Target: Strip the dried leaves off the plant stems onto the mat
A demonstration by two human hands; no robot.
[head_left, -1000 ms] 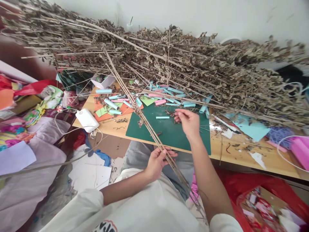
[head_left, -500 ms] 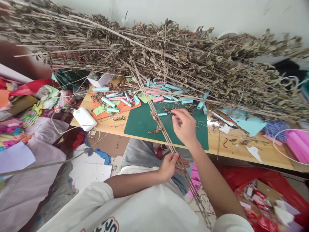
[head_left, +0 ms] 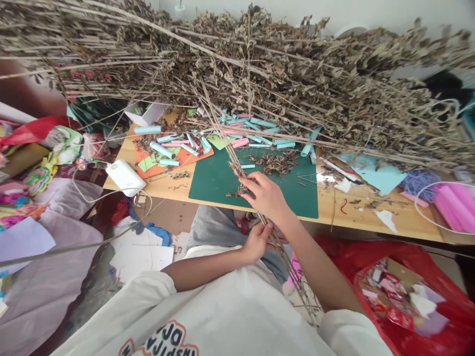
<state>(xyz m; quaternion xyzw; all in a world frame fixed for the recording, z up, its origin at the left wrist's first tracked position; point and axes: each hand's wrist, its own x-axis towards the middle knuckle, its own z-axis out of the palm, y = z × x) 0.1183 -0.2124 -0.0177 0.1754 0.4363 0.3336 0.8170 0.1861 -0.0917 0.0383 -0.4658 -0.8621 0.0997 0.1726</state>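
Observation:
My left hand [head_left: 257,243] is closed around a thin bundle of dried stalks [head_left: 230,149], which slants from the big heap down past my lap. Over the green cutting mat [head_left: 208,180], my right hand [head_left: 265,195] is at the bundle above the left one. Its thumb and forefinger are apart, on either side of withered leaves [head_left: 237,170] that cling to the stalks; whether they touch is unclear. A small pile of crumbled dry leaves [head_left: 280,162] lies on the mat, with a blue paper tube [head_left: 248,166] beside the stalks.
A large heap of dried plants [head_left: 297,84] spans the back of the wooden table [head_left: 371,222]. Several blue and pink paper tubes [head_left: 163,149] lie before it. A white power bank [head_left: 125,177] with a cable sits left; a red bag [head_left: 438,301] of scraps stands low right.
My right hand has moved left and slightly down, from above the mat to the leaves on the stalks. A leaf pile it partly covered now shows. The left hand keeps its hold.

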